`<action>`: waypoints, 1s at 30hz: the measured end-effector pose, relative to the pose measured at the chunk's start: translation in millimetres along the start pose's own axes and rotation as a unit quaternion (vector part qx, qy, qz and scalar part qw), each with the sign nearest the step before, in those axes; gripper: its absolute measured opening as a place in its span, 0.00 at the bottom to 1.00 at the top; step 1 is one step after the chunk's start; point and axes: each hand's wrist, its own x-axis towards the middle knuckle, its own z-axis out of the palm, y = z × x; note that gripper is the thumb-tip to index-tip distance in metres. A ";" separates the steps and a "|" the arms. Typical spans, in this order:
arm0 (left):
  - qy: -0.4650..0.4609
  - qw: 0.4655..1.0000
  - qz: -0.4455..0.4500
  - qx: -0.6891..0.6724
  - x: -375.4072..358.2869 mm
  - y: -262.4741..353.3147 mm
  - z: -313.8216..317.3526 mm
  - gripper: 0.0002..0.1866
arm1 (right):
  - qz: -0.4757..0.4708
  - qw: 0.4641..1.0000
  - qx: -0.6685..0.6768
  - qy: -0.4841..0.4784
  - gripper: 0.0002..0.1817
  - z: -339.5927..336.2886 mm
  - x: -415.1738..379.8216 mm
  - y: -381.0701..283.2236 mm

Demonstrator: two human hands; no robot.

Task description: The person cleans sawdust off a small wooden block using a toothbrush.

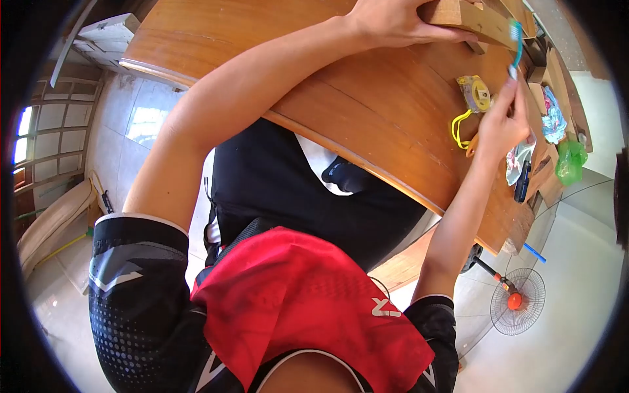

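Observation:
At the top of the head view, my left hand (393, 23) grips a light wooden piece (481, 21), thumb along its near side and the other fingers partly hidden behind it. My right hand (503, 126) pinches the handle of a teal and white toothbrush (517, 49). The bristle end is up against the right end of the wooden piece. Just left of my right wrist lies a yellow tape measure (474, 93) with a bright yellow strap. All of this is over the brown wooden table (354, 105).
Along the table's right side are a blue patterned cloth or wrapper (553, 116), a green plastic bag (571, 162), a dark-handled tool (522, 182) and wooden pieces. A fan (517, 301) with an orange hub stands on the floor. My legs are under the table's near edge.

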 end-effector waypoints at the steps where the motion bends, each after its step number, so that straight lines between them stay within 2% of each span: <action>1: -0.001 1.000 0.004 -0.003 0.4 -1.1 1.6 0.32 | -0.015 1.000 -0.011 -0.022 0.12 0.4 -3.6 -17.4; 2: 0.000 1.000 0.015 -0.002 1.8 -3.2 2.6 0.32 | -0.032 0.998 -0.020 -0.041 0.12 3.8 -6.0 -30.6; 3: 0.002 1.000 0.025 0.000 1.9 -4.7 2.9 0.32 | -0.067 0.996 0.034 -0.049 0.11 10.5 -8.8 -33.7; 6: -0.014 1.000 0.002 0.028 -1.0 -0.2 -2.2 0.32 | -0.048 0.998 0.010 -0.029 0.11 10.0 0.5 -39.5; 7: -0.020 0.999 -0.010 0.035 0.9 1.3 -3.0 0.32 | -0.029 0.998 0.029 0.036 0.11 13.4 6.8 -23.8; 10: 0.011 1.000 0.020 0.012 1.6 -4.8 2.0 0.31 | 0.062 0.997 -0.019 0.038 0.10 3.5 -1.8 -11.4; 12: 0.010 1.000 0.021 0.007 3.2 -3.6 1.1 0.31 | -0.049 0.998 -0.018 -0.036 0.09 0.6 -2.7 -30.9; 14: -0.001 1.000 -0.006 0.012 1.4 0.8 4.2 0.31 | -0.030 0.996 0.052 -0.069 0.09 6.3 -4.6 -57.6; 17: -0.026 0.996 -0.078 0.024 -1.7 5.6 3.0 0.31 | 0.011 1.000 0.006 0.016 0.09 9.1 2.1 -21.0; 18: -0.027 0.997 -0.069 0.035 -1.1 6.8 2.7 0.31 | 0.031 0.998 -0.006 0.047 0.09 8.7 7.2 -19.2; 19: -0.027 0.997 -0.062 0.045 -1.4 7.3 3.3 0.31 | 0.065 0.997 -0.040 0.010 0.09 2.1 5.3 -21.1; 22: -0.029 0.997 -0.042 0.052 -1.8 8.2 3.6 0.31 | -0.020 0.998 0.007 -0.052 0.09 4.7 -5.3 -44.0; 24: -0.033 0.998 -0.035 0.044 -5.0 3.5 5.1 0.31 | -0.019 0.997 0.057 -0.041 0.09 13.3 -5.5 -55.6; 25: -0.035 0.995 -0.076 0.050 -5.5 8.8 4.4 0.30 | 0.012 0.999 0.026 -0.029 0.09 8.5 0.4 -52.3; 29: -0.034 0.997 -0.060 0.044 -2.7 7.0 4.3 0.30 | 0.075 0.996 -0.040 -0.007 0.09 -1.4 3.0 -23.7; 30: -0.038 0.997 -0.061 0.040 -2.6 9.1 4.1 0.30 | 0.038 0.998 -0.033 -0.023 0.09 -3.5 0.4 -32.7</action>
